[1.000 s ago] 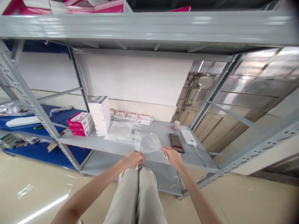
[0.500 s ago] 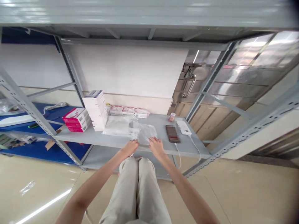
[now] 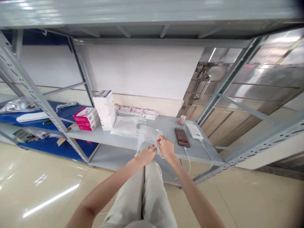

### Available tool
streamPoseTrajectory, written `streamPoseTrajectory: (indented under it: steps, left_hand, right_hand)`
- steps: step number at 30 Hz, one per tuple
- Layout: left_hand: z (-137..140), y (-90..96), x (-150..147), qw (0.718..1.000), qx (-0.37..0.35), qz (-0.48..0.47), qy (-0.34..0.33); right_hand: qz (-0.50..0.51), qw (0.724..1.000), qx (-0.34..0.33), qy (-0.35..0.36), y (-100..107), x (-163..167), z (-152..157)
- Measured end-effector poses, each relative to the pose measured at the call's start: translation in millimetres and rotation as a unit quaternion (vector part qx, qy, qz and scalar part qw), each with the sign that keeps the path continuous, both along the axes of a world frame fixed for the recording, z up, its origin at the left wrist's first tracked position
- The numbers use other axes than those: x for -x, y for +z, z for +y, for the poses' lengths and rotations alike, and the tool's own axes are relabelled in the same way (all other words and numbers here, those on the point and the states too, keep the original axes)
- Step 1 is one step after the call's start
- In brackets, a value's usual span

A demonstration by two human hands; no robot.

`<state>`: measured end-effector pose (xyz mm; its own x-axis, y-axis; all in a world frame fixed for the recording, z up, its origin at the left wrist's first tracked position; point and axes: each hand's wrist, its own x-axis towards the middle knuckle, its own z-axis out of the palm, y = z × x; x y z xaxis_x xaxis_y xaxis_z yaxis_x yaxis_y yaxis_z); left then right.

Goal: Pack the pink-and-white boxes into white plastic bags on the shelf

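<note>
Bag [image 3: 150,132]: thin, see-through, whitish, loosely creased; at the shelf's front edge, beside flat clear plastic [image 3: 125,125].
Shelf [image 3: 169,123]: grey metal, with a phone [image 3: 181,136] to the right.
Room: glossy beige floor [image 3: 45,196], white panel [image 3: 140,69] behind.
Bag's lie: near end toward the person; hands cover it, so long axis unclear.
Left hand [image 3: 147,154]: fingers curled over bag, grip hidden; cannot tell.
Right hand [image 3: 166,146]: fingertips narrowed, pinching its right side.

On the shelf [image 3: 169,124], the phone [image 3: 180,137] has the power bank [image 3: 193,130] just to its right, the jar [image 3: 182,120] behind it, the plastic bag [image 3: 147,133] to its left (box stacks [image 3: 106,110] stand farther left).
</note>
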<state>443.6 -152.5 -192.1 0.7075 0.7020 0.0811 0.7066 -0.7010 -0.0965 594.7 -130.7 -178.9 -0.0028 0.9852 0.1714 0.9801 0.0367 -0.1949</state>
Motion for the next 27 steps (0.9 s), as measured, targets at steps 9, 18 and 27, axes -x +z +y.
streamPoseTrajectory:
  steps: [9, 18, 27]
  left_hand:
    - [30, -6.2, -5, 0.989, -0.046, -0.097, 0.097]
    - [39, -15.4, -9, 0.976, 0.042, -0.045, 0.208]
    - [71, -16.5, -21, 0.977, 0.008, -0.109, 0.183]
  right_hand:
    - [-0.015, 0.998, -0.040, 0.043, 14, 9, -9]
    - [0.008, 0.995, -0.056, 0.079, 16, 8, -10]
    - [-0.007, 0.987, -0.031, 0.155, 18, 2, -14]
